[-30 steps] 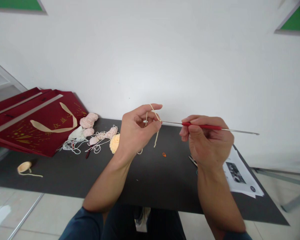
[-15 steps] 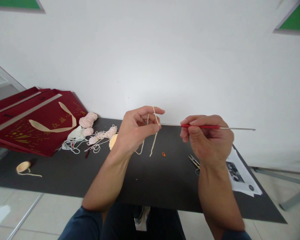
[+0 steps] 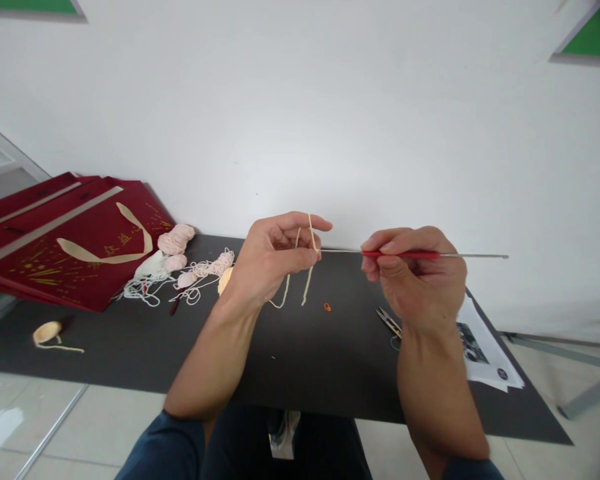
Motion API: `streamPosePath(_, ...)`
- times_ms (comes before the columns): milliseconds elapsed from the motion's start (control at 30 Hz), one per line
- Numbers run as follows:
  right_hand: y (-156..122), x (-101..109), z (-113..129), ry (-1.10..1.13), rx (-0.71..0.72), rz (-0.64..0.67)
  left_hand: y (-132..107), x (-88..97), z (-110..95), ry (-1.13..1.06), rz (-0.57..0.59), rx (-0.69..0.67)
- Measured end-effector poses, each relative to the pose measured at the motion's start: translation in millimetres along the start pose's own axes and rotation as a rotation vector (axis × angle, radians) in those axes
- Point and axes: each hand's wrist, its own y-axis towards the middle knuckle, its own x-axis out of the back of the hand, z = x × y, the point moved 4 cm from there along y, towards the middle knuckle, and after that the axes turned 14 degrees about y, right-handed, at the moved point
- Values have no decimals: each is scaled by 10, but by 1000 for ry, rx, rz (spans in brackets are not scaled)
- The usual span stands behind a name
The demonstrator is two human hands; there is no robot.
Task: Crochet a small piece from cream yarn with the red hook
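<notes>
My left hand is raised above the black table, thumb and fingers pinched on a strand of cream yarn looped over the index finger, with two ends hanging down. My right hand grips a thin metal crochet hook by its red handle. The hook lies level, and its tip reaches the yarn at my left fingertips.
Dark red gift bags lie at the far left. Pink and white yarn bundles and a pale yellow ball sit behind my left hand. Small scissors, an orange marker, printed paper and a small yarn roll also lie on the table.
The loop on my left index finger has been pulled tighter and the yarn ends hang longer. The hook tip has stayed at the yarn, and both hands shifted only slightly.
</notes>
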Motion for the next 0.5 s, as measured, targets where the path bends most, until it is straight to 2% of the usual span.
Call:
streamPosePath(200,-18,-13,17,27,9,53,19,-5,43,-88,122,85)
streamPosePath(367,-27,-22,-2,77,41,44,25,6,45,-164,167,154)
streamPosePath(500,-45,-21,32,67,50,94,34,4,70,-218,220,227)
